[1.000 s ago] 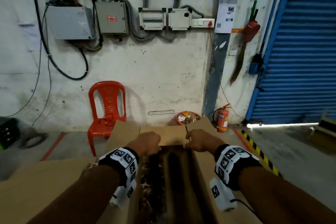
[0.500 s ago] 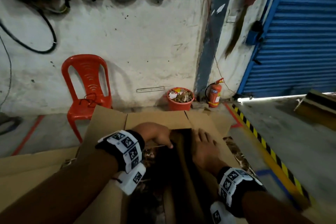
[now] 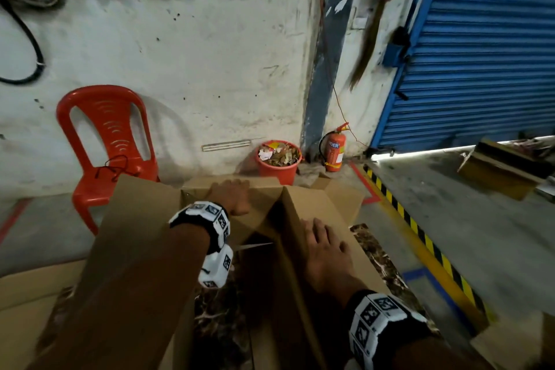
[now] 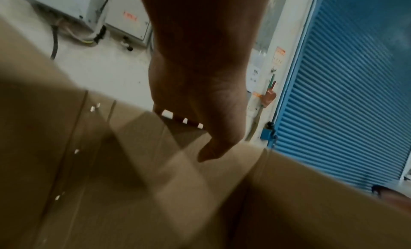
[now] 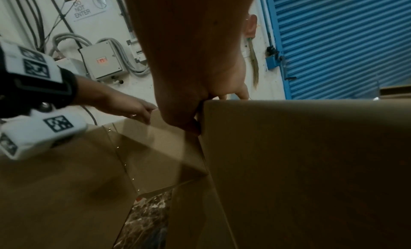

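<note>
Head view: a cardboard box [image 3: 144, 219] lies open at 6 o'clock, below the person, with dark marbled material [image 3: 219, 318] showing inside. Left hand [image 3: 232, 195] rests spread on the end flap [image 3: 270, 189] at the box's 12 o'clock, fingers extended over its top edge, thumb free. Right hand [image 3: 326, 252] lies on the right flap [image 3: 318, 207] at 3 o'clock. The right wrist view shows its thumb [image 5: 189, 127] hooked under the flap's edge, so it pinches the cardboard.

Judgement: the flaps are being folded.

Risks:
- Both flaps meet at the far right corner, so the left fingers could be trapped between them.
- A slipping thumb would let the right flap spring back.
- Bright specks [image 4: 95, 108] along a seam, possibly staples, could scratch.
</note>
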A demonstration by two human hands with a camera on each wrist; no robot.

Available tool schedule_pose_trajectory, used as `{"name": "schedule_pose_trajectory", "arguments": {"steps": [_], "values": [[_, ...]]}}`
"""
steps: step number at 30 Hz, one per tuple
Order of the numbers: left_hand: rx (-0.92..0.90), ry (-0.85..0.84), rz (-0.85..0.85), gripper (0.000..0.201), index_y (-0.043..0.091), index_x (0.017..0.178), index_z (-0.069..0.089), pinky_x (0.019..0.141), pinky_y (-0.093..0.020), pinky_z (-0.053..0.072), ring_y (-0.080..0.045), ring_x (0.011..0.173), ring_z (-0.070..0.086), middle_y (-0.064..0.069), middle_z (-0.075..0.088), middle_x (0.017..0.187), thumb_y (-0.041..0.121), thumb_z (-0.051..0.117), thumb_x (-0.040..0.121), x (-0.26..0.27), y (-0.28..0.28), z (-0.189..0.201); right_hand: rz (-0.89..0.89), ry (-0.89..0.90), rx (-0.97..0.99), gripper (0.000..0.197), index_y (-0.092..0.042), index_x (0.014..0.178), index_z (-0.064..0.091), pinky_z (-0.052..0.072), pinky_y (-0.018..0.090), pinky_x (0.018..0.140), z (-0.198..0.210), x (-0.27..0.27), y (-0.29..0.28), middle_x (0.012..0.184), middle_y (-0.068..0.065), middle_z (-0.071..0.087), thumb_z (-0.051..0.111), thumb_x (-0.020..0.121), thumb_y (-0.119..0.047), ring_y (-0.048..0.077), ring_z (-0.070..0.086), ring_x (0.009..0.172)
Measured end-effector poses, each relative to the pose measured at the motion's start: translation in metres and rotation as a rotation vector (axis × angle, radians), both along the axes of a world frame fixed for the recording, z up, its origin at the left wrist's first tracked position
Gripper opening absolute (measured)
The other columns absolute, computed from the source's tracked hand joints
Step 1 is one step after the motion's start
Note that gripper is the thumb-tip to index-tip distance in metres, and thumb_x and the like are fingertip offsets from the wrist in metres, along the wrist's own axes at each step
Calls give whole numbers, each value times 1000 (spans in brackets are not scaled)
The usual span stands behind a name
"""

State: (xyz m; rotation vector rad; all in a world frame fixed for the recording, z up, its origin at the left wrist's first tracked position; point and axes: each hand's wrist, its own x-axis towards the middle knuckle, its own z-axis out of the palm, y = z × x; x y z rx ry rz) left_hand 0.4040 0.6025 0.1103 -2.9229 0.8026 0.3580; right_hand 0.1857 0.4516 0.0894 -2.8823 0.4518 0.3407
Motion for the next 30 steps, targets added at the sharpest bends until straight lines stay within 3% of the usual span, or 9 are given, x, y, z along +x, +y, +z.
{"name": "schedule_pose_trajectory", "arguments": {"steps": [6,13,15,17,20,23,25,27,30], "values": [[-4,-24,7,76,17,146,24,109,-56,28,-37,134,34,-14,34,147,45,60,84,-11,1,-7,-17,38,29,80,-24,156,-12,11,58,118,2,1,4,164,4,-16,41,98,-41,32,-9,151],[-98,56,-47,78,17,154,14,117,-50,22,-36,145,15,-13,12,160,34,54,89,-55,21,18,33,157,117,96,-24,156,-13,10,61,116,18,0,-3,164,5,-18,56,92,-45,35,-12,150],[-124,72,-55,70,13,152,22,117,-46,23,-36,143,21,-17,19,158,32,53,92,-76,29,31,96,209,101,95,-23,157,-5,12,62,117,30,-1,-12,165,7,-12,56,89,-52,36,-7,150],[-184,108,-46,54,10,143,38,112,-42,33,-33,133,39,-17,36,150,29,53,94,-99,38,40,141,201,70,84,-17,155,16,23,58,116,49,-13,-18,163,11,9,56,90,-52,38,12,148],[-205,152,-24,44,10,134,51,102,-39,43,-29,119,52,-13,52,137,29,55,94,-141,47,54,152,144,1,65,-13,146,40,35,44,110,77,-49,-27,152,15,36,56,93,-46,36,37,137],[-229,198,-46,32,13,123,59,98,-39,46,-25,111,56,0,57,122,27,58,94,-194,50,67,117,139,-38,69,-14,146,41,33,44,111,84,-99,-45,152,14,38,57,91,-51,36,36,137],[-242,228,-87,31,15,118,61,98,-42,46,-24,108,57,-4,61,119,32,59,92,-230,50,74,70,110,-38,70,-12,145,40,32,42,112,80,-138,-56,149,16,40,60,90,-50,38,37,137],[-228,255,-109,34,21,114,61,98,-45,47,-24,106,58,-6,62,121,42,60,88,-270,48,78,14,7,121,70,-7,145,38,35,36,108,80,-184,-63,143,17,43,67,88,-38,35,38,137],[-117,254,-129,55,17,140,46,106,-44,41,-26,125,48,-7,48,140,43,58,93,-333,37,87,-87,-136,366,70,-9,149,32,37,26,95,70,-245,-70,140,14,47,67,89,-21,32,46,129]]}}
